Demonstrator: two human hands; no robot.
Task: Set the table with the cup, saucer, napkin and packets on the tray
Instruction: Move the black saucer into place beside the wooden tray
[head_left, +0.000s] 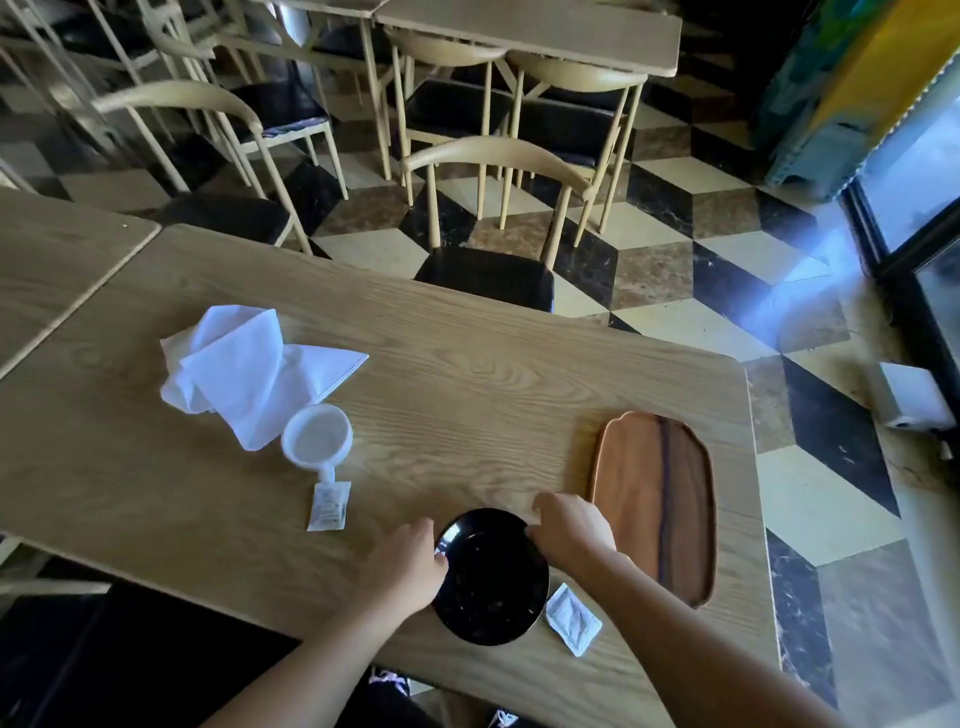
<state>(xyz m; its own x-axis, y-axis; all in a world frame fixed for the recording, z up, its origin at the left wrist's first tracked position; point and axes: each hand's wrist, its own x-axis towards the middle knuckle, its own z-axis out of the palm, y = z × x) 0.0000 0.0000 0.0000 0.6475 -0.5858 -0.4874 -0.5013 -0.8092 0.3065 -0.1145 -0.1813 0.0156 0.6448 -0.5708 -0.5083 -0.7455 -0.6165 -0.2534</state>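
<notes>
Both hands pinch the black saucer (491, 577) near the bench's near edge: left hand (405, 564) on its left rim, right hand (571, 530) on its far-right rim, beside the tray (657, 499).

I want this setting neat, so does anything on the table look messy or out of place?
The white napkin lies crumpled and half unfolded at the far left. The white cup stands apart from the black saucer, and the two packets lie scattered. The wooden tray holds nothing.
</notes>
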